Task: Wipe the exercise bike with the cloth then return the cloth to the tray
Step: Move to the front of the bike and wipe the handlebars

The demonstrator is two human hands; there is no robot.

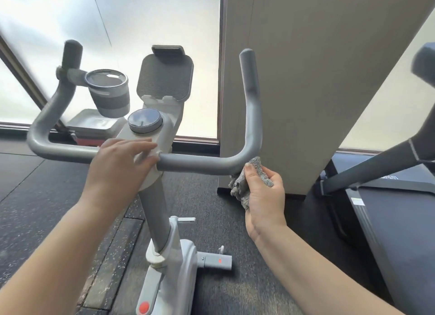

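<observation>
The white and grey exercise bike [155, 192] stands on dark speckled rubber floor [35, 192], and its grey padded U-shaped handlebar [195, 162] serves as the landmark here. At the middle of that handlebar, where it joins the white stem head, the left hand [117, 166] lies palm down with its fingers straight and spread over the joint, touching it without curling round anything. Just under the handlebar's right bend, the right hand [263, 192] grips a crumpled grey fluffy cloth [249, 180], thumb and fingers curled round it, and the top of the cloth touches the underside of the bar at the bend. Above the handlebar's middle sits a round dark dial [145, 121], and above that a grey textured tablet holder [164, 77]. A grey and white cup holder [108, 92] is clamped to the handlebar's left upright. Beyond the handlebar's left half, by the frosted window [153, 15], lies a pale grey rectangular tray [81, 124] on something red. To the right of the handlebar's right upright rises a beige panel [317, 79], and further right are the dark frame and belt of a treadmill [388, 208].
</observation>
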